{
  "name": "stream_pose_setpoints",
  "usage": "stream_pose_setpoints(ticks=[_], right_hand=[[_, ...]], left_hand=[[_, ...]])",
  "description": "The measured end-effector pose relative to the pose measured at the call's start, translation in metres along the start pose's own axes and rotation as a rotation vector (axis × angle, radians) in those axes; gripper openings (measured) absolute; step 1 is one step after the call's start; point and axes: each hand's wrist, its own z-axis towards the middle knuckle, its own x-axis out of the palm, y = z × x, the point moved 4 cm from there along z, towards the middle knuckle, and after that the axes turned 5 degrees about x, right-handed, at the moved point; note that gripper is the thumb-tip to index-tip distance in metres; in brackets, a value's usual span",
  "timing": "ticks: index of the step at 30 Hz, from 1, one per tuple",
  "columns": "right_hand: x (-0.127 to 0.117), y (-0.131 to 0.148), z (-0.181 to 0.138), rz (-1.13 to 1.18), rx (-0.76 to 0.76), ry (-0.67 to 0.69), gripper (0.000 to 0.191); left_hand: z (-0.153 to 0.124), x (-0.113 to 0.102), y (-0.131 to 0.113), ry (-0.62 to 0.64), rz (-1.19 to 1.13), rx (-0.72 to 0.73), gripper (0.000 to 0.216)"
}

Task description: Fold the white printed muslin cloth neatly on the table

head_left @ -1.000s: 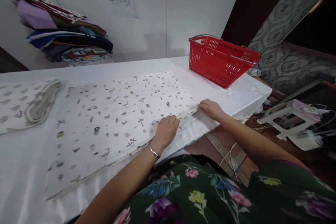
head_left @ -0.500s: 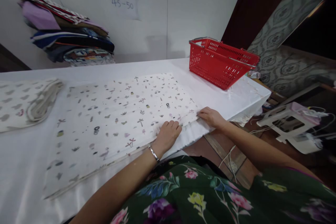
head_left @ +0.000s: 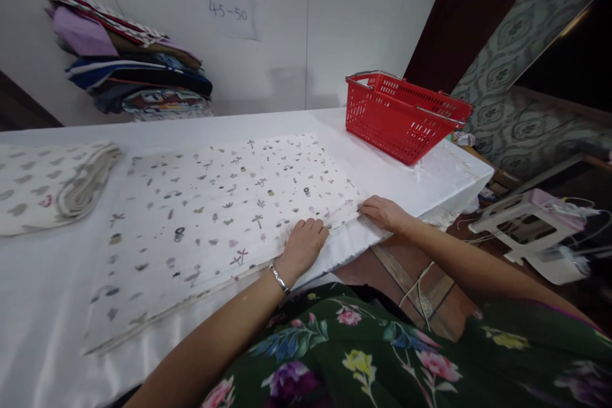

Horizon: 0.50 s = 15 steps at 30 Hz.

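Flat on the white-covered counter (head_left: 48,287), right before the person, lies the cloth (head_left: 205,217), pale and printed with small palms, birds and other little motifs in grey, olive and muted red. Its near side runs along the counter's front edge, where a few layers show one over another. The left hand (head_left: 305,245) rests palm down on that near side, right of its middle, with its fingers close together and bent over the border; its thumb is hidden, so I cannot tell whether it grips. The right hand (head_left: 384,213) is at the near right corner, thumb and fingers drawn narrow and holding the cloth there. A silver bracelet (head_left: 278,279) circles the left wrist. To the left of the cloth, just beside it, sits a folded bundle (head_left: 52,188), pale with grey-green patches, its rounded fold facing the cloth. A red basket (head_left: 399,118) stands upright on the counter's far right part, apart from the cloth, its metal handles lowered onto the rim. Against the wall (head_left: 363,6), at the far left, leans a stack (head_left: 138,73) of folded fabrics in lilac, blue, black and checks. Above it, to the right, a note (head_left: 232,13) reads "45-50". Right of the counter, a white stool (head_left: 509,229) is on the floor (head_left: 399,261).
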Motion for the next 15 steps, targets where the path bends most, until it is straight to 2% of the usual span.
stream_pose_setpoints(ticks=[8,15], right_hand=[[-0.007,-0.004,0.008,0.039,-0.068,0.105,0.025],[0.003,-0.005,0.012,-0.02,-0.064,0.082,0.03]], left_hand=[[-0.004,-0.003,-0.003,0.008,-0.024,-0.054,0.006],[0.001,-0.005,-0.009,0.048,0.036,-0.068,0.01]])
